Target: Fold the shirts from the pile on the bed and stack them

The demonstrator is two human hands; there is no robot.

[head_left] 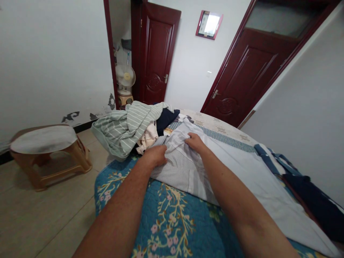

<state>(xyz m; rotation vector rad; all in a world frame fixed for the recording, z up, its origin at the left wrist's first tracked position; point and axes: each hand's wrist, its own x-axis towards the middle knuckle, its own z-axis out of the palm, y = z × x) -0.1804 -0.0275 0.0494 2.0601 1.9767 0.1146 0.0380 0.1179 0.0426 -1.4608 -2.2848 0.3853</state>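
A light grey and white cloth with fine stripes (176, 175) lies spread over the table, stretching away to the right as a long pale sheet. My left hand (157, 156) grips its left part, fingers curled into the fabric. Farther along, my right hand (195, 142) pinches a raised fold of the same cloth. Wrinkles run between the two hands. Just left of them is a heap with a green-and-white striped garment (126, 125), a dark navy cloth (166, 120) and a cream cloth (147, 138).
Beneath everything is a blue floral quilted cover (166, 215). Folded navy and white clothes (309, 190) lie at the right. A brown plastic stool (44, 143) stands on the tiled floor at left. Dark red doors (158, 53) and a white fan (125, 77) are at the back.
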